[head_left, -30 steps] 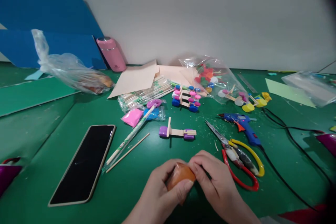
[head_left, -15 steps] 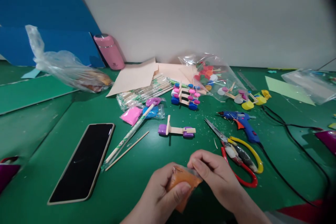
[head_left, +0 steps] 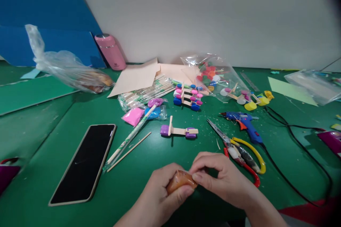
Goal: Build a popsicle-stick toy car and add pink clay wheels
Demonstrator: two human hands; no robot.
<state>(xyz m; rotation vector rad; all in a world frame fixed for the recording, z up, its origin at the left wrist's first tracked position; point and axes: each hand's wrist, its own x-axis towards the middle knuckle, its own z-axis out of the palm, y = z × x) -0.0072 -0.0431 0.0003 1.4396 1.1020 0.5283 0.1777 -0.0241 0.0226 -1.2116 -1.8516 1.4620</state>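
A small clear packet of orange clay (head_left: pixel 179 181) is gripped in my left hand (head_left: pixel 167 193), the thumb pressed across its front. My right hand (head_left: pixel 217 175) pinches the packet's right edge between thumb and forefinger. Just beyond my hands lies a small wooden-stick model (head_left: pixel 179 131) with purple clay blocks at its ends and one upright stick. To the left rest a wrapped pair of chopsticks (head_left: pixel 130 138) and a loose thin stick (head_left: pixel 129 151). Scissors (head_left: pixel 237 152) with red and yellow handles lie by my right hand.
A blue glue gun (head_left: pixel 245 122) with its black cord lies right. A phone (head_left: pixel 84 163) is at left. Behind are pink and blue clay packets (head_left: pixel 133 116), more stick models (head_left: pixel 188 97), bundled chopsticks (head_left: pixel 149 92), a plastic bag of colourful pieces (head_left: pixel 213 74) and a pink flask (head_left: pixel 111 52).
My right hand has moved slightly down, its fingers now closer against the packet. The orange packet is tipped and shows less of its length.
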